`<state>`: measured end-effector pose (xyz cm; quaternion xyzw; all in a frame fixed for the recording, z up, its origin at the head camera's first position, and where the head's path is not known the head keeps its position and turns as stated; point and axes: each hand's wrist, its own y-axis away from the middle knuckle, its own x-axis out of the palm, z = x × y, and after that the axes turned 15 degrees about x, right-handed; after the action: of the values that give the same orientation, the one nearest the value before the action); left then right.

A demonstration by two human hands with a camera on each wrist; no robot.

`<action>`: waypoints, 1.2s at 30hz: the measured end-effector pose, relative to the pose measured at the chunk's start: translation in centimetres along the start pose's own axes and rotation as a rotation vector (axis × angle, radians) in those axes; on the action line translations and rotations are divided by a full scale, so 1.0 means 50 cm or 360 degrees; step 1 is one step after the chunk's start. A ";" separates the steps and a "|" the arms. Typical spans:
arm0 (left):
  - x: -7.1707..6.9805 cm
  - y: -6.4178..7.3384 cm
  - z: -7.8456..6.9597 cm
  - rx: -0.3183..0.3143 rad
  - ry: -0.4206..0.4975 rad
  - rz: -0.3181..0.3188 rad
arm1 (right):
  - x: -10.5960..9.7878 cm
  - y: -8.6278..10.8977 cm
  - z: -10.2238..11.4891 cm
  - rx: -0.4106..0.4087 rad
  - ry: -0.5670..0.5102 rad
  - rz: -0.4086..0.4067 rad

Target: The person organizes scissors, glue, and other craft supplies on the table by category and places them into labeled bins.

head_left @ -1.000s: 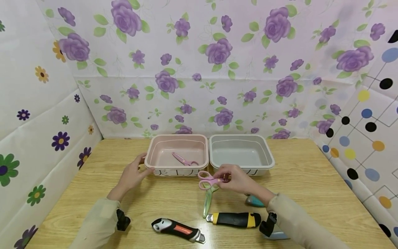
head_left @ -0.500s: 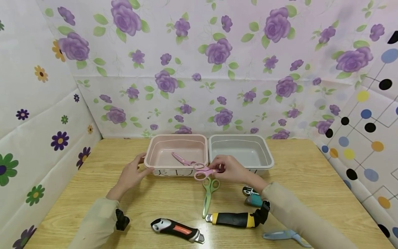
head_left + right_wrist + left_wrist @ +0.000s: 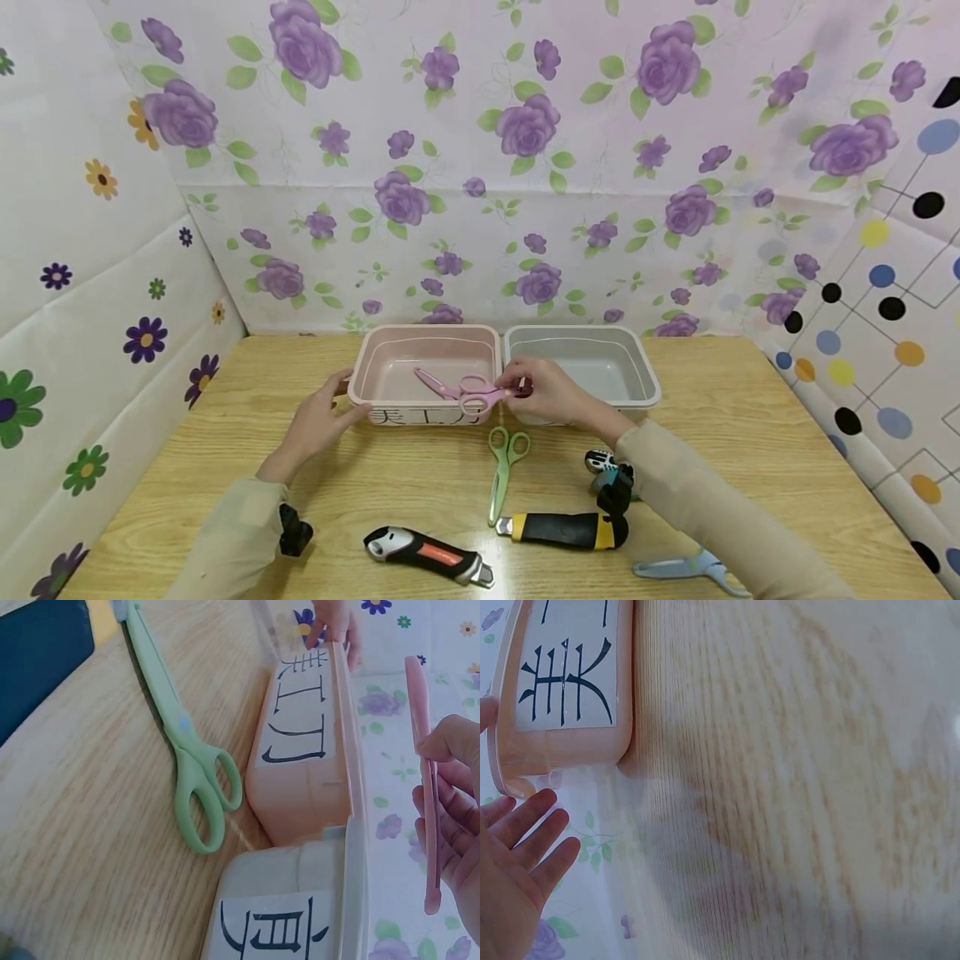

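My right hand (image 3: 551, 393) pinches pink scissors (image 3: 492, 395) over the front right corner of the pink box (image 3: 390, 333). Their handles point left; the right wrist view shows them edge-on. Inside that box lie other pink scissors (image 3: 433, 381), partly hidden by the held pair. My left hand (image 3: 318, 423) touches the box's front left corner, its thumb at the front rim. In the left wrist view the fingers (image 3: 559, 862) are spread and nearly straight. Below the boxes, green scissors (image 3: 501, 475) lie on the table, handles toward the boxes.
A grey box (image 3: 645, 367) adjoins the pink one. Nearer lie a black-and-yellow utility knife (image 3: 558, 530), a black-and-red utility knife (image 3: 431, 554) and blue scissors (image 3: 678, 567). A teal-and-black item (image 3: 600, 460) is partly covered by the right wrist camera (image 3: 615, 492). Patterned sheets (image 3: 480, 250) enclose the table.
My right hand has moved away from me and slightly left, carrying the pink scissors from above the green scissors to the pink box's rim. The left hand has stayed put.
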<state>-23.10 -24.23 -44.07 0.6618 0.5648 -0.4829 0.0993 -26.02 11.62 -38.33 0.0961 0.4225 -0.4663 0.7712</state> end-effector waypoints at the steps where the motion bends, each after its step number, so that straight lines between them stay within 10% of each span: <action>1: 0.001 0.000 0.000 -0.0002 -0.0001 -0.0002 | 0.001 -0.003 0.001 0.0001 0.0001 -0.0005; 36: 0.000 -0.001 -0.003 -0.0023 0.0043 -0.0009 | 0.073 -0.119 0.011 0.0211 0.0097 0.0009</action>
<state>-23.06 -24.11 -43.95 0.6659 0.5714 -0.4701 0.0950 -29.71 5.73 -39.23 0.1626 0.4137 -0.4879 0.7513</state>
